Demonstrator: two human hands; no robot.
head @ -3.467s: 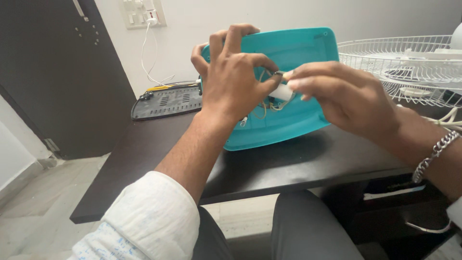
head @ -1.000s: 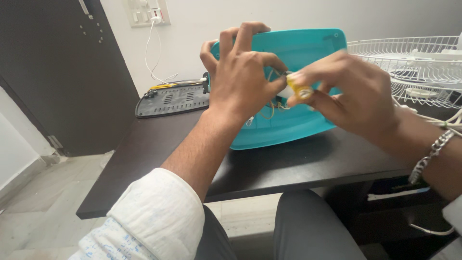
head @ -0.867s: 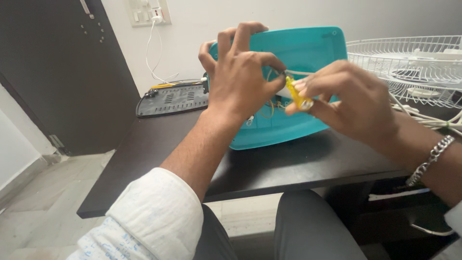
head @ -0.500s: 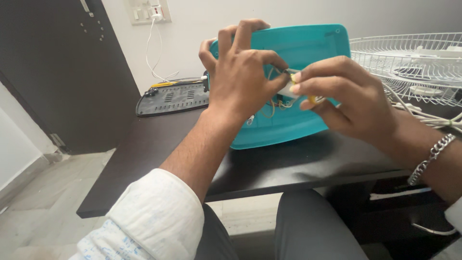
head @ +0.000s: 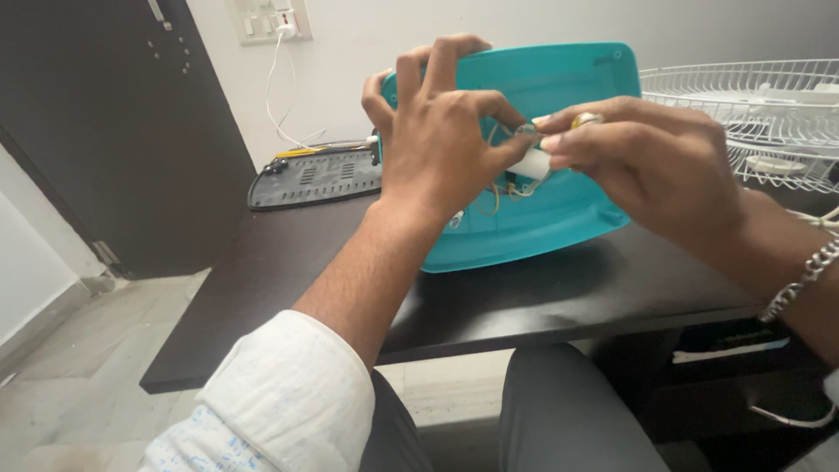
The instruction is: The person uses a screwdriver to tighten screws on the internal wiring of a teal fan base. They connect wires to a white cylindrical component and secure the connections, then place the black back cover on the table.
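Observation:
A teal plastic housing (head: pixel 559 218) stands tilted on the dark table (head: pixel 524 297), its open inside facing me. My left hand (head: pixel 437 140) grips the housing's left side, thumb and forefinger pinching thin wires (head: pixel 494 197) inside it. My right hand (head: pixel 647 157) pinches a small white cylindrical part (head: pixel 529 164) with a yellow piece (head: pixel 584 118) against those wires, right at my left fingertips. A metal bracelet (head: pixel 808 271) circles my right wrist.
A white wire fan guard (head: pixel 769 122) lies at the right of the table. A black grilled panel (head: pixel 315 175) lies at the back left, below a wall socket (head: pixel 266 17) with a white cable. A dark door (head: pixel 105 131) stands left.
My right hand rotated the small yellow and white part and brought it back against the wires at my left fingertips. The housing and my left hand stayed in place.

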